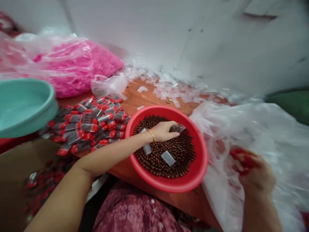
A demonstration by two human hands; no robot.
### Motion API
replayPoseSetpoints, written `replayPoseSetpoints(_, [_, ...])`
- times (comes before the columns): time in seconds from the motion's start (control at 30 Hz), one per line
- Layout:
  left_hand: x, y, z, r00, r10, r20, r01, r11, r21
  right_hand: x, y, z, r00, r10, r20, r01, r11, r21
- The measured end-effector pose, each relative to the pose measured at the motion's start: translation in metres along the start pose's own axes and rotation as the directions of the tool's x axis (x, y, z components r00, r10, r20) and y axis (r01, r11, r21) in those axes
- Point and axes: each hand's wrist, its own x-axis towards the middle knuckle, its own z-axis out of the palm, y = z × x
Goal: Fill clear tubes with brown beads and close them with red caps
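Observation:
My left hand (165, 131), with a gold bangle at the wrist, reaches into a red basin (204, 154) of small shiny brown balls (156, 166). Its fingers are closed on a small clear plastic container (178, 129), with brown balls seemingly inside. Other clear containers (168, 158) lie on the balls, one of them beside my wrist. To the right of the basin, my right hand (253, 169) is blurred by motion over a clear plastic bag. Red pieces (243, 159), which look like caps, are in its fingers; their exact shape is smeared.
Left of the basin is a pile of filled containers with red caps (89, 124). A turquoise basin (26, 119) and a bag of pink pieces (79, 67) stand farther left. Clear pieces (169, 90) litter the table's back by the wall. A plastic bag (272, 129) covers the right side.

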Motion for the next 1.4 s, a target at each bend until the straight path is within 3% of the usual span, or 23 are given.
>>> replayPoseSetpoints(0.07, [0.001,-0.001,0.003,1.0,0.018,0.016,-0.017,0.995,-0.097,-0.008,-0.009,0.012,0.997,0.071,0.004,-0.071,0.995,0.073])
replayPoseSetpoints(0.13, [-0.001,0.0,0.005,0.999,0.013,0.031,-0.005,0.971,-0.239,-0.015,-0.019,0.035,0.998,0.021,0.057,-0.026,0.996,0.08])
replayPoseSetpoints(0.3, [-0.003,0.003,0.0,0.977,0.012,0.213,0.113,0.819,-0.562,-0.03,-0.031,0.082,0.932,-0.091,0.35,0.095,0.995,0.006])
replayPoseSetpoints(0.43, [-0.006,0.005,-0.005,0.96,0.023,0.28,0.168,0.753,-0.636,-0.036,-0.033,0.104,0.857,-0.101,0.506,0.109,0.994,0.012])
replayPoseSetpoints(0.57, [-0.006,0.005,-0.005,0.962,0.022,0.273,0.162,0.758,-0.632,-0.038,-0.034,0.116,0.808,-0.038,0.588,0.028,0.999,0.027])
replayPoseSetpoints(0.7, [-0.003,0.002,-0.001,0.974,-0.008,0.225,0.141,0.801,-0.582,-0.032,-0.031,0.12,0.78,0.071,0.621,-0.155,0.984,0.083])
replayPoseSetpoints(0.8, [-0.002,0.001,0.001,0.969,0.005,0.246,0.146,0.793,-0.592,-0.028,-0.03,0.12,0.786,0.1,0.61,-0.207,0.972,0.107])
replayPoseSetpoints(0.9, [-0.001,0.002,-0.001,0.961,0.088,0.263,0.104,0.764,-0.637,-0.028,-0.031,0.119,0.807,0.087,0.585,-0.197,0.972,0.126])
replayPoseSetpoints(1.03, [0.001,0.004,-0.004,0.968,0.179,0.174,-0.019,0.747,-0.665,-0.031,-0.034,0.12,0.82,0.034,0.571,-0.152,0.975,0.161])
replayPoseSetpoints(1.13, [0.001,0.005,-0.005,0.972,0.17,0.161,-0.022,0.752,-0.659,-0.032,-0.034,0.121,0.828,0.023,0.56,-0.151,0.972,0.182])
replayPoseSetpoints(1.27, [0.0,0.006,-0.002,0.978,0.178,0.106,-0.094,0.836,-0.54,-0.031,-0.032,0.121,0.817,0.026,0.576,-0.175,0.963,0.205])
replayPoseSetpoints(1.4, [-0.001,0.009,-0.002,0.988,0.153,0.035,-0.117,0.868,-0.483,-0.033,-0.03,0.121,0.83,-0.029,0.557,-0.093,0.977,0.191])
